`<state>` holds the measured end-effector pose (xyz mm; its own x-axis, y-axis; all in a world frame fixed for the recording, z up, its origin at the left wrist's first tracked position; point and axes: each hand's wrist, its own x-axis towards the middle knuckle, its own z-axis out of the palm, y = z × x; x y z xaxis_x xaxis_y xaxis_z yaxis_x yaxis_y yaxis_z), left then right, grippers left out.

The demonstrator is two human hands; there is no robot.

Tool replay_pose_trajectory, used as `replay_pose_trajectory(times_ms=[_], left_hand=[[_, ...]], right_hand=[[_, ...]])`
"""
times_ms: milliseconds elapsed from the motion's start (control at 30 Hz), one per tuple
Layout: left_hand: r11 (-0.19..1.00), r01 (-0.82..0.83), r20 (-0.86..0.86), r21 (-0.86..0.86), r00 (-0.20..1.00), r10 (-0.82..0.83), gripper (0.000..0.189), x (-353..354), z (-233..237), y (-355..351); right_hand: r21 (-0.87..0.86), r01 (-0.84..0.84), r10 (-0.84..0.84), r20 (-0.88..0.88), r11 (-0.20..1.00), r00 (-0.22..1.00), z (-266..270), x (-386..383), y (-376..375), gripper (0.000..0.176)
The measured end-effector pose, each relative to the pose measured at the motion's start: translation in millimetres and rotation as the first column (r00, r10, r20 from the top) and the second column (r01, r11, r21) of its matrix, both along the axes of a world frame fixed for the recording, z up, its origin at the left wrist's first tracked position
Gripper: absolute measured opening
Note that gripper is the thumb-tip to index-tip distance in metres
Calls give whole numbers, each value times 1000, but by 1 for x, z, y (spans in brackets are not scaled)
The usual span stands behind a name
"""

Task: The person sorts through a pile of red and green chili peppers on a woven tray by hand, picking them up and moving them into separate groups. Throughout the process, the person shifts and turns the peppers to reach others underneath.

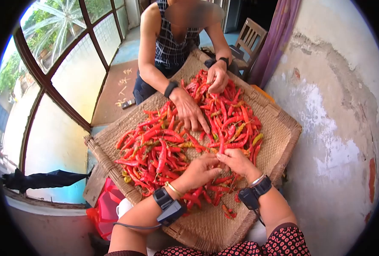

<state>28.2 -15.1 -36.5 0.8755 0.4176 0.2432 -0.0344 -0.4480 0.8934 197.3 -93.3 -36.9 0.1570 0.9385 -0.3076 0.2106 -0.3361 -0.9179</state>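
Note:
My right hand (237, 163) pinches a red chili pepper (222, 144) between thumb and fingers, its body pointing away from me. Close beside it, my left hand (199, 171) has its fingers curled in near the pepper's lower end; what they hold, if anything, is hidden. Both hands are over a large heap of red chili peppers (149, 160), a few of them yellowish or green. The heap is spread on a square woven tray (211, 232). Some peppers under my hands are covered from sight.
Across the tray, a co-worker (174, 47) reaches both hands into the peppers. A wooden chair (251, 38) and a purple curtain (279, 42) are behind. Left are framed windows, a folded black umbrella (46, 179) and a red plastic bag (106, 207). A peeling wall (321, 128) rises at right.

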Motion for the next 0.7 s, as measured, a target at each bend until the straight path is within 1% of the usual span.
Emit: replay_pose_trajectory(times_ms=[33, 67, 100, 133, 167, 200, 233, 267, 300, 333, 367, 400, 433, 467, 500, 533, 567, 600, 633, 667, 700], left_hand=[[999, -2, -1, -39, 1000, 2, 25, -1, 2, -4], [999, 10, 79, -32, 997, -8, 24, 0, 3, -5], [1000, 9, 77, -30, 997, -7, 24, -2, 3, -6], [999, 31, -30, -12, 999, -31, 24, -4, 6, -5], [999, 53, -137, 6, 989, -52, 24, -6, 9, -3], [983, 65, -211, 169, 977, -28, 25, -9, 8, 0], [983, 65, -211, 171, 977, -27, 25, -10, 8, -2], [954, 82, -363, 288, 931, 29, 25, -11, 9, -4], [911, 117, -496, 396, 862, 105, 26, -12, 8, -6], [910, 116, -495, 397, 862, 106, 26, -13, 6, -8], [884, 220, -579, 412, 812, 68, 28, -15, 4, -10], [850, 322, -658, 416, 752, 38, 30, -16, 3, -11], [850, 319, -658, 418, 752, 41, 30, -17, 3, -12], [824, 350, -659, 445, 751, 37, 31, -17, 5, -15], [796, 381, -661, 470, 749, 33, 32, -17, 5, -17], [777, 384, -646, 500, 762, 39, 33, -19, 4, -17], [777, 380, -645, 502, 763, 43, 33, -19, 4, -17], [776, 402, -677, 486, 735, 43, 32, -19, 6, -17], [775, 422, -707, 470, 706, 44, 32, -19, 8, -17], [775, 420, -705, 472, 707, 46, 32, -19, 7, -18], [785, 399, -706, 474, 705, 68, 30, -19, 4, -18]], right_hand=[[-9, 26, -27, -57, 1000, 998, 6, -1, 0, 31], [-1, 24, -24, -54, 1000, 998, 11, 0, 0, 31], [-36, 14, -15, -27, 999, 1000, 15, 3, -2, 28], [-69, 5, -5, 0, 998, 1000, 19, 7, -2, 26], [-60, 4, -4, 1, 998, 1000, 22, 11, -1, 26], [3, 112, -112, -77, 994, 991, 25, 15, -1, 24], [54, 222, -211, -159, 974, 964, 28, 18, -1, 22], [237, 370, -273, -357, 898, 893, 30, 19, 0, 21], [224, 533, -392, -463, 816, 795, 34, 21, 3, 23], [190, 544, -404, -485, 817, 776, 34, 24, 0, 24], [156, 553, -415, -506, 818, 756, 32, 28, -3, 25], [82, 466, -388, -437, 881, 811, 27, 27, -2, 26], [-3, 375, -349, -369, 927, 862, 23, 26, -2, 27], [6, 197, -192, -209, 980, 959, 25, 18, -3, 29], [16, 25, -24, -29, 1000, 999, 23, 11, -3, 32], [17, -143, 138, 177, 990, 975, 14, 8, -5, 32], [-13, -303, 286, 373, 953, 883, 8, 4, -6, 33], [-10, -306, 287, 376, 952, 881, 6, 1, -7, 33], [-97, -459, 450, 455, 883, 769, 6, -2, -8, 35], [-197, -586, 593, 511, 786, 622, 6, -5, -9, 37], [-197, -587, 593, 512, 786, 622, 3, -6, -12, 37]])
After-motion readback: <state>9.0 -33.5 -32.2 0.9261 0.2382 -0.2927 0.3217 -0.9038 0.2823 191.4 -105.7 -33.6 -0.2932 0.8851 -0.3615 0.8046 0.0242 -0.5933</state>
